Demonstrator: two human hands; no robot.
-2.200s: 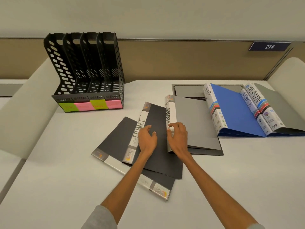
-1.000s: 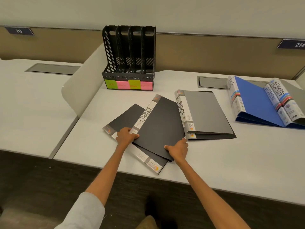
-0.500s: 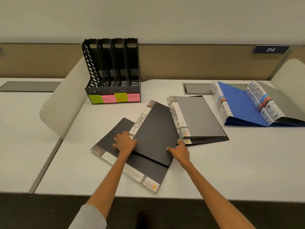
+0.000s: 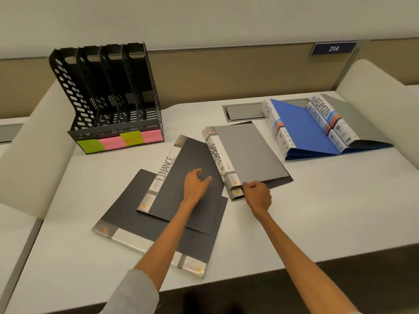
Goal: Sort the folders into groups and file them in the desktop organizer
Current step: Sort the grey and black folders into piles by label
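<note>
Dark blue wall plaque (image 4: pixel 333 48), upper right of frame: white "214".
Black flat folder with white spine (image 4: pixel 181 177), centre: handwritten "FINANCE"; small logo lower on spine, too small to read.
Grey flat folder with white spine (image 4: pixel 247 152), right of centre: "SPORTS"; second "SPORTS" spine just beneath.
Blue binder (image 4: pixel 303 128), right: "HR" on white spine.
Two white-spined binders (image 4: pixel 326 116), far right: "ADMIN" each.
Green and pink sticky notes (image 4: pixel 118 141) on black slotted desktop organizer (image 4: pixel 106 94), left: writing illegible.

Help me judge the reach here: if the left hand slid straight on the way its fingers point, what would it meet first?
Probably the white spine of the SPORTS folder. The left hand lies on the FINANCE folder, fingers pointing up and right across its dark cover toward that spine. Depth is hard to judge.
</note>
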